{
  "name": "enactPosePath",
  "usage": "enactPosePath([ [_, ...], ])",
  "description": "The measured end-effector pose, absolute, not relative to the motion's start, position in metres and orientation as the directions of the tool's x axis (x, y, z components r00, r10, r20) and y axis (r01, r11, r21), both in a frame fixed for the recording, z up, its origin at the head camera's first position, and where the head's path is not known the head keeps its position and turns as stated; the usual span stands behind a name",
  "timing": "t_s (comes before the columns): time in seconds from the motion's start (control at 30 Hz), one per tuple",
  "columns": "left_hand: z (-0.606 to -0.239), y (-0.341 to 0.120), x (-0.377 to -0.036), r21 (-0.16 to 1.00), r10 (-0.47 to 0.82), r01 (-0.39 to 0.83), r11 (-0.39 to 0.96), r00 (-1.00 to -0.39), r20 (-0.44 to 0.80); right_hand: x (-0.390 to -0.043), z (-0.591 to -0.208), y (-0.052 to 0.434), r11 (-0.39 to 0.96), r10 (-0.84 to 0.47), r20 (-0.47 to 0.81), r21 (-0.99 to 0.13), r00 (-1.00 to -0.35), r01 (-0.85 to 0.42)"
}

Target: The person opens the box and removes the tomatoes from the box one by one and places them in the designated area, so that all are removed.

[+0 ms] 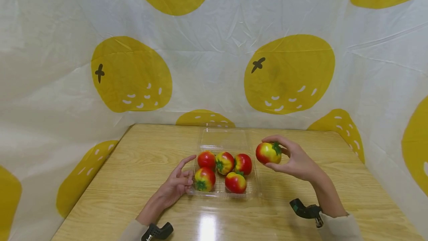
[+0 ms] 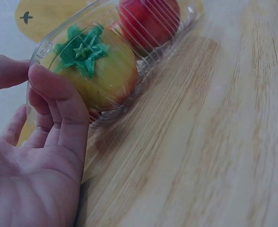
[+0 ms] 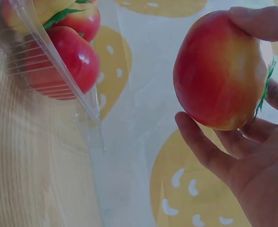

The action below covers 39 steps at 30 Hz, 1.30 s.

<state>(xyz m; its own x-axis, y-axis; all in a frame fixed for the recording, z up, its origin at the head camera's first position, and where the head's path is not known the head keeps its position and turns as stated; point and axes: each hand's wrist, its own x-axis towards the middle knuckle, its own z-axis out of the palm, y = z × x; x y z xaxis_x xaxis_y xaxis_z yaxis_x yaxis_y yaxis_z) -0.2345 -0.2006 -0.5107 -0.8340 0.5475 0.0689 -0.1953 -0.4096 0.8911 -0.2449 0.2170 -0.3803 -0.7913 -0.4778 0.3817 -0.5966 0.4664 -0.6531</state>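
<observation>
From the head view, your right hand (image 1: 294,163) is up off the table (image 1: 133,166), fingers curled round a red-and-yellow tomato (image 1: 268,153), green stem toward your palm. It hangs at about three o'clock from the clear plastic tray (image 1: 223,141), just beside its edge. Five more tomatoes (image 1: 224,162) sit in that tray, three at the back, two in front. Your left hand (image 1: 177,183) rests at the tray's nine o'clock side, fingers loosely bent against its wall, index finger stretched out, gripping nothing.

Left wrist view now: your fingers (image 2: 58,109) lie against the tray's corner (image 2: 42,47), and behind the plastic sits a yellow tomato with a green star-shaped stem (image 2: 94,66), a red one (image 2: 148,19) beyond it at one o'clock.

Right wrist view: the held tomato (image 3: 219,71) fills the upper right, thumb on top, fingers (image 3: 205,146) cupped beneath. The tray's wall (image 3: 58,61) stands at ten o'clock, red tomatoes (image 3: 68,56) pressed behind it, apart from your fruit.
</observation>
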Motion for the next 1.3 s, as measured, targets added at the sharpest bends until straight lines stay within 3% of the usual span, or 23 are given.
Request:
enactPosePath([
  [1.3,-0.51,-0.2,-0.236,0.892,0.541,-0.188,-0.412,-0.838,0.073,-0.272,-0.398,0.246,0.456,-0.246,0.415,-0.748,-0.876,-0.483],
])
